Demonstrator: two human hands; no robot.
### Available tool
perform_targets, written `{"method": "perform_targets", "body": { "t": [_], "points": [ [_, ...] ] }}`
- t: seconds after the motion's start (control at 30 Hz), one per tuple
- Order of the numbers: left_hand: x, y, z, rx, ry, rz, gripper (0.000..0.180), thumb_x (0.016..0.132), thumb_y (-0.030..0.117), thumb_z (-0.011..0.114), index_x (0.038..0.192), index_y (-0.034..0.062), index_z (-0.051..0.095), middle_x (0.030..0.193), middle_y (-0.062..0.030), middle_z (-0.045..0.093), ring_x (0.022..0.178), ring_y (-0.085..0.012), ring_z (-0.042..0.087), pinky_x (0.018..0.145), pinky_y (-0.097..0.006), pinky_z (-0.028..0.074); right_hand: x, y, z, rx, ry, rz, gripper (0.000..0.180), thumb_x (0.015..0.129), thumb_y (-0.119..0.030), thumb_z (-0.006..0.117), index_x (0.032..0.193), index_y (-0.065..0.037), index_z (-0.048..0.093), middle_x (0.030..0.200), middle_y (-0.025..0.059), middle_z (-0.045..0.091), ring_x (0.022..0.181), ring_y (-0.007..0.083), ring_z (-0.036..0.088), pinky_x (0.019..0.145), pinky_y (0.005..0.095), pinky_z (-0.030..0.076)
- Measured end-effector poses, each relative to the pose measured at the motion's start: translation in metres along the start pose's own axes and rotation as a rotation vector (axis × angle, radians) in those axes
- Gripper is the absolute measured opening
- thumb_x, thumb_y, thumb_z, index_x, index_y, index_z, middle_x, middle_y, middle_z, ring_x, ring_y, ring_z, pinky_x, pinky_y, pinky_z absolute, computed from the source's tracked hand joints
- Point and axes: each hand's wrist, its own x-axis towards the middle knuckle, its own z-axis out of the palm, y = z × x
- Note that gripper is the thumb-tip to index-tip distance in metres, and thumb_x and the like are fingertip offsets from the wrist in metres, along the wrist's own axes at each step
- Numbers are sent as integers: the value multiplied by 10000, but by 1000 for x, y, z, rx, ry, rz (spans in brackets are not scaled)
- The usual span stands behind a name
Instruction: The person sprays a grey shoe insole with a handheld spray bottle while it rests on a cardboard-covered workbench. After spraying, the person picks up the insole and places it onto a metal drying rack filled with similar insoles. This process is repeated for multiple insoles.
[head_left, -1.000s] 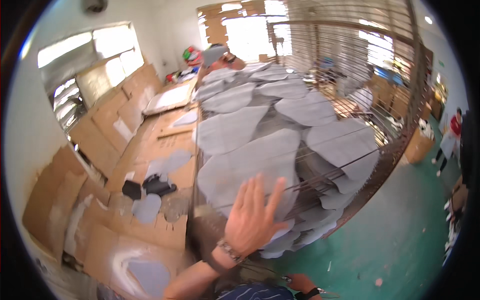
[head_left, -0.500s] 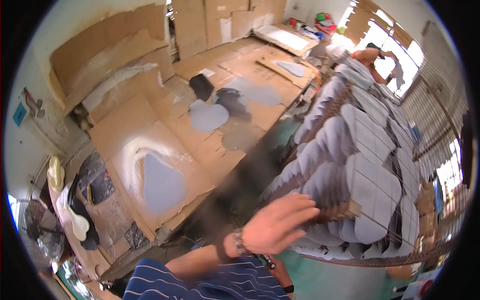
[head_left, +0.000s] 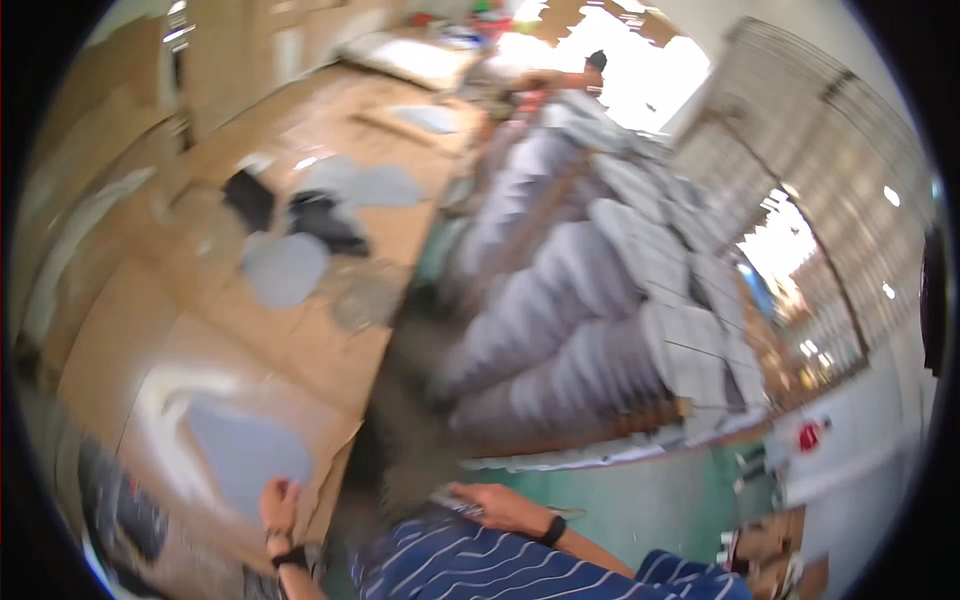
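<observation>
The left hand [head_left: 281,503], its fingers bent, is touching the near end of a flat gray piece [head_left: 240,450]; blur is hiding whether it is gripping that end. The gray piece is lying flat near the right edge of the cardboard-covered table [head_left: 215,265], toward its near end, with a whitish smear [head_left: 150,420] curving around its far and left sides. The right hand [head_left: 505,508] is closing around a small metallic tool [head_left: 457,500], out past the table's right edge, just above a striped shirt [head_left: 500,560].

Farther along the table, a rounded gray piece [head_left: 285,270] is lying near two black pieces [head_left: 248,200], and paler gray pieces [head_left: 390,186] are spreading toward the right edge. A pale board [head_left: 410,60] is resting near the table's far end. Beyond the right edge, a rack [head_left: 640,418] is carrying overlapping rows of gray pieces [head_left: 570,340], and another person [head_left: 555,80] is standing behind its far end.
</observation>
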Motion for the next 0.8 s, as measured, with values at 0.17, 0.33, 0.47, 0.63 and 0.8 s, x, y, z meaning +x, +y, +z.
{"method": "perform_targets", "body": {
  "t": [0.17, 0.33, 0.47, 0.63, 0.8],
  "points": [
    [51, -34, 21, -897, 25, -461, 579, 927, 613, 570, 860, 42, 632, 606, -71, 591, 474, -224, 593, 465, -391, 508, 30, -29, 13, 24, 41, -72, 638, 860, -45, 572, 1478, -60, 417, 1205, 244, 626, 1081, 402, 613, 920, 465, 472],
    [68, -46, 20, -998, 46, -807, 760, 886, 778, 465, 845, 35, 624, 513, -58, 539, 469, -246, 599, 453, -383, 502, 82, -57, 22, 82, 12, -48, 560, 868, -61, 575, 1418, -43, 476, 1079, 248, 648, 986, 414, 630, 850, 490, 479],
    [73, -49, 19, -911, 77, -867, 806, 855, 817, 462, 830, 29, 628, 496, -60, 529, 463, -271, 597, 459, -401, 509, 180, -51, 40, 71, 4, 59, 508, 879, -108, 555, 1379, -29, 524, 1136, 253, 654, 1078, 427, 611, 895, 484, 487],
    [79, -52, 28, -868, 122, -926, 871, 809, 862, 469, 813, 5, 627, 491, -69, 516, 445, -286, 582, 440, -412, 512, 284, -7, 99, -65, 54, 234, 417, 789, -71, 568, 1204, -25, 556, 998, 255, 673, 911, 434, 657, 781, 528, 520],
    [76, -50, 27, -889, 124, -936, 723, 885, 681, 552, 962, -34, 624, 594, -96, 572, 505, -271, 585, 530, -475, 556, 289, -16, 109, -93, 156, 197, 467, 755, -62, 594, 1199, 70, 542, 886, 264, 674, 830, 429, 674, 722, 504, 546]
  ]
}}
